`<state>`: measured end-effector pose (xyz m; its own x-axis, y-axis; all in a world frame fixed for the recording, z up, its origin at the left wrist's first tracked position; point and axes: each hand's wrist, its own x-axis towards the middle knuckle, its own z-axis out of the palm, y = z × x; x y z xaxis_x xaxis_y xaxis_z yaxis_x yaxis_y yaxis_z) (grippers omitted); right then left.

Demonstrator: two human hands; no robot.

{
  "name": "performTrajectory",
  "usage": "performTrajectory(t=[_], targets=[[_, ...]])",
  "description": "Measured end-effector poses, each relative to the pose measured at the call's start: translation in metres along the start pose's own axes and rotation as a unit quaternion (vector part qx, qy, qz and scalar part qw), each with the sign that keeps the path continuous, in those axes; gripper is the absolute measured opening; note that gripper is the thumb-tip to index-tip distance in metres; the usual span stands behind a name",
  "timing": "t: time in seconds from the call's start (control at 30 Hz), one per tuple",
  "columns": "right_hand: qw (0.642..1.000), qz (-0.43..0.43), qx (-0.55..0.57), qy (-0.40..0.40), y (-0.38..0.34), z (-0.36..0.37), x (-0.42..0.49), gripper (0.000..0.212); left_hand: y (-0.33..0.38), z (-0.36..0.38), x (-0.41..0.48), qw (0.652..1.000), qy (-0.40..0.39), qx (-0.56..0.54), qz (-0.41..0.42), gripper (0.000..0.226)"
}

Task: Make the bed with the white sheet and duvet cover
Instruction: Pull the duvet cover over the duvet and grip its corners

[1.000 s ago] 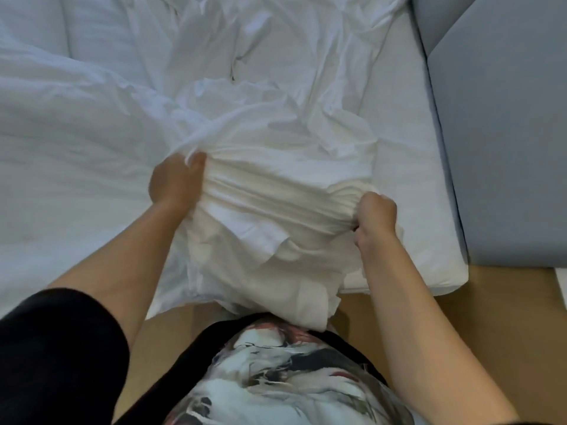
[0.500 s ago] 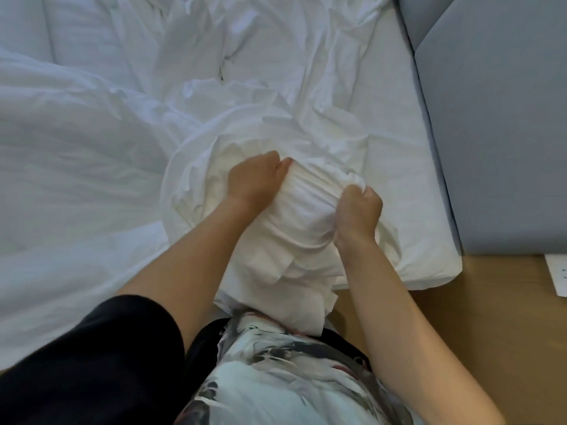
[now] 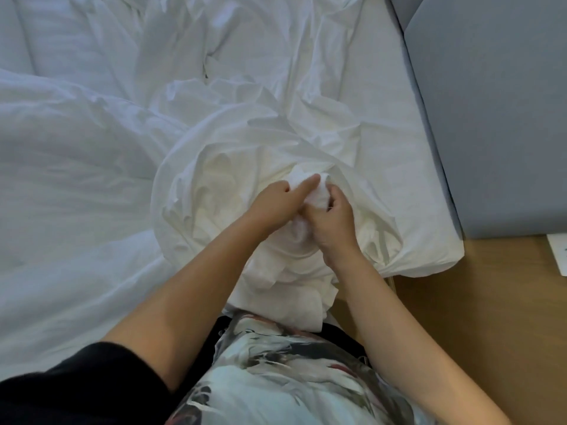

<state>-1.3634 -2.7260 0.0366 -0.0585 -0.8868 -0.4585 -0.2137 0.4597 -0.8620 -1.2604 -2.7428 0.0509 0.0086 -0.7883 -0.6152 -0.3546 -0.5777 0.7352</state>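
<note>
Duvet (image 3: 76, 154): white, rumpled, well left of the mattress corner (image 3: 429, 259).
Duvet cover (image 3: 190, 191): white, gathered in a ring of folds just left of the mattress corner, hanging over the bed edge.
Left hand (image 3: 274, 200): forefinger straight on the bunched cover, grip curled into cloth.
Right hand (image 3: 334, 220): touching the left, grip clenched round the same bunch.
Grey padded panel (image 3: 491, 118): right of the mattress corner.

The left hand (image 3: 274, 200) and right hand (image 3: 334, 220) grip cloth (image 3: 294, 291).
</note>
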Motion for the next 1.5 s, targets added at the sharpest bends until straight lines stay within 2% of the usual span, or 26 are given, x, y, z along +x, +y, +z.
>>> performTrajectory(t=[0.07, 0.17, 0.27, 0.37, 0.47, 0.57, 0.67, 0.77, 0.83, 0.9, 0.97, 1.03, 1.1, 1.13, 1.27, 1.4, 1.5], targets=[[0.999, -0.003, -0.044, -0.026, 0.003, 0.004, -0.001, 0.039, -0.005, 0.002, 0.004, 1.0, -0.004, -0.016, 0.006, 0.042], [0.999, 0.036, -0.004, -0.027, 0.004, -0.001, 0.004, 0.038, -0.011, 0.0, 0.013, 0.998, 0.011, -0.064, -0.002, 0.037], [0.999, 0.05, 0.01, 0.008, 0.005, -0.007, 0.008, 0.042, -0.017, -0.003, 0.015, 0.991, -0.004, -0.13, -0.012, 0.037], [0.998, 0.031, -0.027, 0.041, 0.004, -0.003, 0.002, 0.049, -0.018, -0.003, 0.013, 0.982, 0.001, -0.186, -0.017, 0.038], [0.996, 0.031, -0.057, 0.065, 0.007, 0.004, -0.008, 0.06, -0.016, -0.002, 0.013, 0.979, 0.012, -0.203, -0.011, 0.039], [0.994, 0.035, -0.042, 0.089, 0.013, 0.01, -0.021, 0.069, -0.014, 0.0, 0.011, 0.977, 0.004, -0.213, -0.015, 0.035], [0.993, 0.002, -0.053, 0.11, 0.023, 0.014, -0.04, 0.061, -0.013, 0.0, 0.012, 0.975, -0.009, -0.219, -0.027, 0.028], [0.993, -0.045, -0.071, 0.086, 0.033, 0.014, -0.051, 0.051, -0.015, 0.003, 0.014, 0.978, -0.021, -0.206, -0.024, 0.036], [0.992, -0.065, -0.037, 0.097, 0.027, 0.005, -0.05, 0.039, -0.015, 0.003, 0.015, 0.98, -0.021, -0.196, -0.023, 0.037], [0.986, -0.051, 0.033, 0.158, 0.016, -0.008, -0.037, 0.043, -0.016, 0.004, 0.016, 0.983, -0.022, -0.179, -0.018, 0.038], [0.979, 0.001, 0.056, 0.196, 0.003, -0.022, -0.019, 0.036, -0.016, 0.006, 0.016, 0.986, -0.034, -0.162, -0.01, 0.046], [0.987, 0.05, 0.044, 0.143, -0.008, -0.03, -0.004, 0.033, -0.015, 0.007, 0.015, 0.988, -0.041, -0.146, -0.004, 0.047], [0.994, 0.073, 0.0, 0.078, -0.011, -0.032, 0.003, 0.042, -0.014, 0.007, 0.014, 0.986, -0.034, -0.165, -0.006, 0.034], [0.995, 0.07, -0.033, 0.06, -0.011, -0.031, 0.003, 0.039, -0.014, 0.006, 0.013, 0.983, -0.026, -0.182, -0.011, 0.03], [0.991, 0.019, -0.121, 0.06, -0.004, -0.026, -0.009, 0.024, -0.013, 0.006, 0.012, 0.977, 0.01, -0.211, -0.037, 0.038], [0.994, 0.041, -0.094, 0.041, -0.002, -0.032, -0.017, 0.026, -0.019, 0.009, 0.016, 0.978, 0.031, -0.199, -0.047, 0.029], [0.998, 0.027, -0.06, -0.011, -0.01, -0.04, -0.024, 0.017, -0.019, 0.014, 0.018, 0.986, 0.064, -0.149, -0.027, 0.034]])
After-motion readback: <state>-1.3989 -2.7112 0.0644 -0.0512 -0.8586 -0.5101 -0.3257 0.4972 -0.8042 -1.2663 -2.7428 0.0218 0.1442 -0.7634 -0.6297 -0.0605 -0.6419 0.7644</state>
